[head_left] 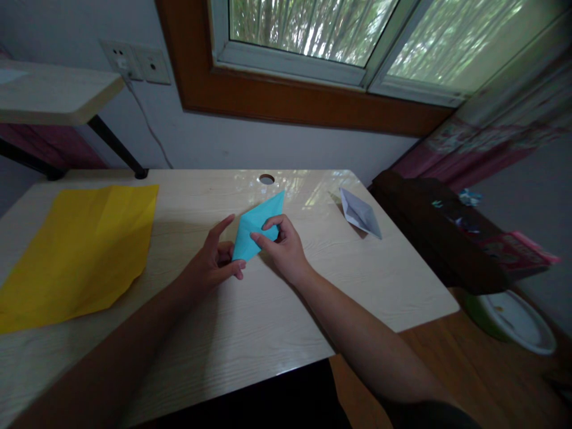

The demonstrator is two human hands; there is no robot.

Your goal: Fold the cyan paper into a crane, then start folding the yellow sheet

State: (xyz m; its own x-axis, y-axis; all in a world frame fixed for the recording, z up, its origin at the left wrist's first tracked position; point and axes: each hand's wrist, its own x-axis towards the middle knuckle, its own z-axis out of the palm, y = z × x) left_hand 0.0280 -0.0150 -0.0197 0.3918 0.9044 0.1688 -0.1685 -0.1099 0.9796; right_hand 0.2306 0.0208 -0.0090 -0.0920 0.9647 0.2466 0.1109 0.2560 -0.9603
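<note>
Writing cannot be read anywhere here; the pink packet [518,250] at the far right bears print too blurred to make out, and the paper carries none. Both hands meet near the middle of the desk [250,333] on a blue paper [258,224] folded to a long diamond, its far tip pointing toward the round cable hole [267,179]. The left hand [214,262] pinches the paper's near tip between thumb and fingers, the index finger raised and apart from the rest. The right hand [283,247] curls over the paper's right edge, fingertips pressed together on a fold, the heel of the hand resting on the desk. A large yellow sheet [80,250], creased, lies flat to the left, well apart from the hands. A white folded paper [360,213] sits to the right, near the desk's far right edge. Beyond that edge stand a dark brown cabinet [429,226] and, lower, a green-and-white bowl [513,316] on the wooden floor. On the wall, a socket [134,59] feeds a white cable [149,128] down behind the desk. Nothing lies between the hands and the blue paper.
</note>
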